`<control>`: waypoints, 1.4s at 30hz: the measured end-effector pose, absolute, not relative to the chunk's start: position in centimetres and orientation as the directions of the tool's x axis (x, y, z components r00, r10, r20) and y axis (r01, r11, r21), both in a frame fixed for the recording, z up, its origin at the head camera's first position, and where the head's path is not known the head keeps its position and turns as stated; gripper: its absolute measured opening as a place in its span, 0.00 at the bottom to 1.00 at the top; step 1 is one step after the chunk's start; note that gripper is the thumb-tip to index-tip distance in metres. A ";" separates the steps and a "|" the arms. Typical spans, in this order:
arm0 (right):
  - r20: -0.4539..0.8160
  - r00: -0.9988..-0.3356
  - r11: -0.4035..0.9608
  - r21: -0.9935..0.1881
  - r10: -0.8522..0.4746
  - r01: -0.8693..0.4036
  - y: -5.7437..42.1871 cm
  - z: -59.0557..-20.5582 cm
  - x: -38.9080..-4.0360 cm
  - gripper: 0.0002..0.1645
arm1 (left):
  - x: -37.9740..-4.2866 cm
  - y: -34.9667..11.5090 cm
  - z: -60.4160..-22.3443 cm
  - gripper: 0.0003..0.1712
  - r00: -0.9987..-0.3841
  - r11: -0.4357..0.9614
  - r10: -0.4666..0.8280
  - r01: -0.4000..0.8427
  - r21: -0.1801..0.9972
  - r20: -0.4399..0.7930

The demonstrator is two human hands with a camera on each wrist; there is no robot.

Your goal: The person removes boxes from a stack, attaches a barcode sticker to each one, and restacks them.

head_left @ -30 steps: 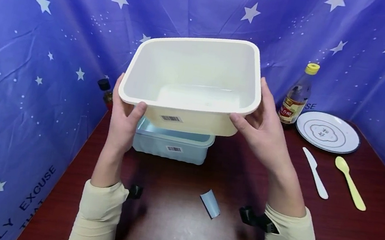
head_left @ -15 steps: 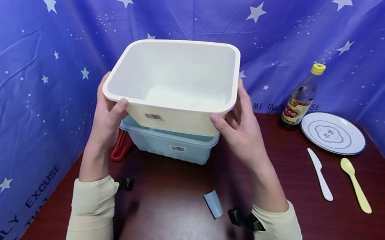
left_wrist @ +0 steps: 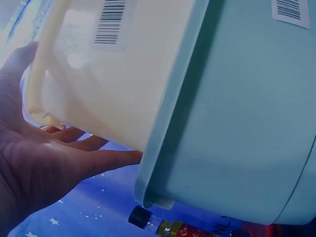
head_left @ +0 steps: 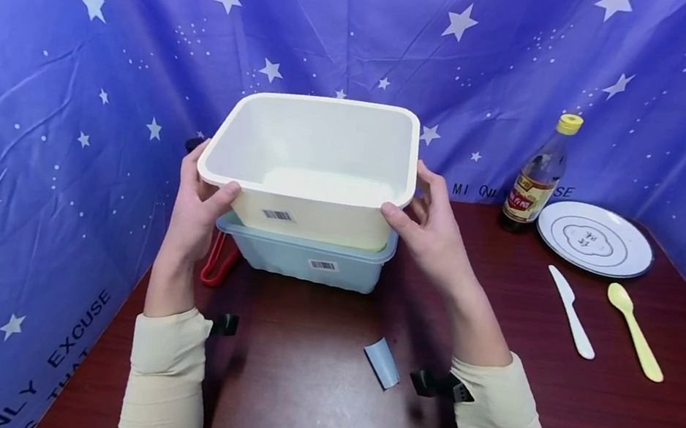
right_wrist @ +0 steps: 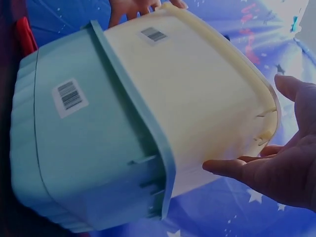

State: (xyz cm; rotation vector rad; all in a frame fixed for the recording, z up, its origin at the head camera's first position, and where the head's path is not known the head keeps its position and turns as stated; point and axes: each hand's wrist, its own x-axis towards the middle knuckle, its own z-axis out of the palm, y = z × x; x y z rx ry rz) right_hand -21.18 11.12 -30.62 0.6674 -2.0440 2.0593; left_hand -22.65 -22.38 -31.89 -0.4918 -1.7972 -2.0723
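Observation:
Both hands hold a cream-white plastic bin (head_left: 342,223), tilted slightly toward me and with nothing inside. My left hand (head_left: 192,214) grips its left end, thumb on the front rim and fingers along the side. At the other end my right hand (head_left: 442,240) holds it the same way. The bin's lower part sits inside the rim of a light blue bin (head_left: 283,257), which stands on the table. In the right wrist view, much of the cream wall (right_wrist: 197,89) shows above the blue rim. The blue bin's inside is hidden.
Left of the blue bin lies a red looped thing (head_left: 216,269), with a dark-capped bottle (left_wrist: 143,217) behind. A curved light-blue piece (head_left: 383,363) lies in front. On the right are a yellow-capped bottle (head_left: 533,176), a plate (head_left: 595,238), a white knife (head_left: 571,311) and a yellow spoon (head_left: 634,331).
Both hands have brought the cream-white bin first left, then down, so its bottom has entered the blue bin. The red looped thing has come into view.

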 end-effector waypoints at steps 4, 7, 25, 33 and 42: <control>0.373 -0.911 -0.023 -0.927 -0.176 -0.375 11.5 -31.1 -21.8 0.43 | -22.7 -22.2 -32.0 0.42 -0.905 -0.085 -0.019 0.425 0.901 0.425; 0.344 -0.924 -0.008 -0.938 -0.170 -0.348 11.7 -31.4 -22.1 0.43 | -22.8 -22.2 -32.1 0.42 -0.926 -0.031 -0.004 0.378 0.925 0.378; 0.141 -0.958 0.439 -0.866 -0.248 -0.241 13.8 -32.3 -23.1 0.48 | -23.1 -23.2 -32.7 0.54 -0.993 0.431 0.067 0.115 0.895 0.095; 0.054 -0.964 0.460 -0.870 -0.262 -0.174 14.3 -32.3 -23.1 0.46 | -23.2 -23.0 -32.8 0.49 -0.985 0.479 0.142 0.152 0.864 0.095; 0.077 -0.965 0.539 -0.817 -0.252 -0.206 15.1 -31.2 -22.3 0.42 | -23.1 -22.6 -32.4 0.59 -0.986 0.587 0.075 0.163 0.793 0.147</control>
